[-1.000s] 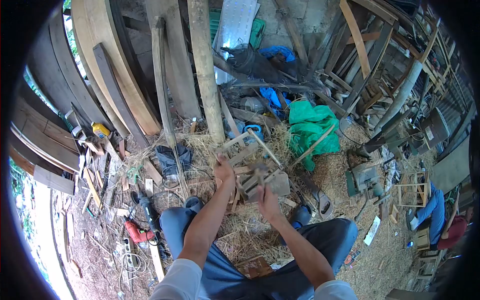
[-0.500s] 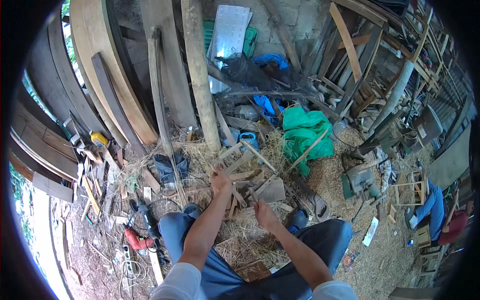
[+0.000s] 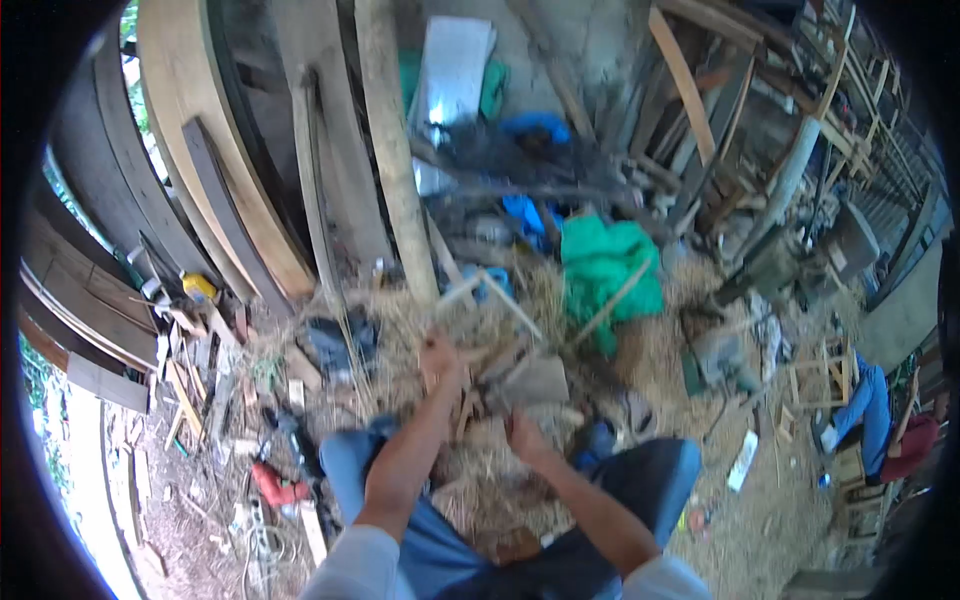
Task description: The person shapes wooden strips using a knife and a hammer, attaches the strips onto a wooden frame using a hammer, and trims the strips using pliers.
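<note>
The left hand point(image 3: 440, 364) closes on the near left part of the wooden frame point(image 3: 513, 306); the right hand point(image 3: 526, 440) curls round a blurred tool point(image 3: 510, 413). Any writing on the left bottle point(image 3: 198, 287) is unreadable.

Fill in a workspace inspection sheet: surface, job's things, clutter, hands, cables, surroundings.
Surface: ground, strewn with shavings and straw.
Job's things: light wooden frame, corner pointing away from the person; wooden block near the right hand.
Clutter: red power tool and wood scraps on the person's left; green sheet beyond the frame.
Hands: left hand at the frame's near left end; right hand closed, its grip too blurred to show what it holds.
Cables: pale cord loosely looped near the power tool.
Surroundings: tall planks leaning at left; another person seated at far right.
</note>
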Demonstrator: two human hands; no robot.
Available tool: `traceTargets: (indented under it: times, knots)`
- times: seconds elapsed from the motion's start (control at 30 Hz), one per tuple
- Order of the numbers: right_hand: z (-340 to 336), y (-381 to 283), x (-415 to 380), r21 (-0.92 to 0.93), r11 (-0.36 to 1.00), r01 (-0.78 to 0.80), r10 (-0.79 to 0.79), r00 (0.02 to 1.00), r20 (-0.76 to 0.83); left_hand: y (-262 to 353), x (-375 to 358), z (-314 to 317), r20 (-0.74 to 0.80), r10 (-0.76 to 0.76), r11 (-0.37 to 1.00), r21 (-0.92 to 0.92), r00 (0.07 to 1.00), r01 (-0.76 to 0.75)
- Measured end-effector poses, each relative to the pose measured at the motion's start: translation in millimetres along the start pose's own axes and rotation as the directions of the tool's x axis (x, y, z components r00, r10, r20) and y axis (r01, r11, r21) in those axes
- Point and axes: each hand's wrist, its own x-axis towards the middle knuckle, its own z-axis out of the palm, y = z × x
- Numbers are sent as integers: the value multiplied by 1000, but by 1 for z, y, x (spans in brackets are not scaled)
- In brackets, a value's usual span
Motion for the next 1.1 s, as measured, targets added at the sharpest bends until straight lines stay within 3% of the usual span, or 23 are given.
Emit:
traceTargets:
  times: [0.03, 0.1, 0.17, 0.27, 0.33, 0.37, 0.43, 0.47, 0.53, 0.6, 0.7, 0.77, 0.9, 0.97, 1.1]
  knots:
    - [0, -1, -1, 125, 992, -7, 5, 1000, 17, 27, -12, -14, 17, -116, 944, 314, 993, 105]
    - [-16, -8, 21, 234, 972, 22, -22, 1000, -2, 32, -5, -10, -6, -37, 953, 302, 999, 37]
    - [-15, -13, 27, 196, 967, 165, -78, 919, -387, 22, -5, -13, -34, 19, 948, 318, 999, -7]
    - [-71, -49, 17, 338, 913, 227, -46, 882, -469, 0, 4, -11, -117, -61, 942, 322, 991, 96]
    - [-112, -70, 3, 613, 776, 148, 74, 944, -322, -26, 9, -9, -134, -56, 991, 113, 989, 71]
    - [-110, -68, 4, 613, 776, 146, 76, 944, -321, -30, 5, -10, -134, -58, 991, 114, 989, 73]
    - [-98, -59, 10, 480, 768, 425, -37, 777, -629, -23, -8, -14, -149, -181, 983, -63, 972, 173]
    - [-82, -49, 11, 478, 770, 424, -39, 777, -628, -22, -5, -15, -150, -184, 982, -66, 971, 176]
    - [-32, -16, 10, 219, 925, 311, -117, 780, -615, -35, 3, -15, -95, -255, 966, -61, 962, 250]
    - [-7, -3, 10, 177, 978, 106, -56, 961, -270, -32, 0, -14, -79, -308, 951, -44, 948, 305]
    - [-1, 0, 3, 163, 985, 51, -31, 992, -122, -22, -2, -20, -111, -307, 951, -60, 945, 302]
    - [-1, -2, 3, 149, 988, 42, -24, 992, -124, -18, -1, -30, -60, -314, 949, -58, 947, 311]
    - [-12, -21, 1, 240, 965, 103, -58, 981, -188, 2, 20, -51, -155, -384, 923, -77, 910, 376]
    - [-17, -35, 3, 246, 964, 100, -52, 980, -194, 32, 27, -66, -202, -429, 895, -225, 880, 385]
    - [-10, -50, 11, 239, 963, 126, -72, 972, -224, 49, 55, -100, -239, -450, 879, -289, 860, 380]
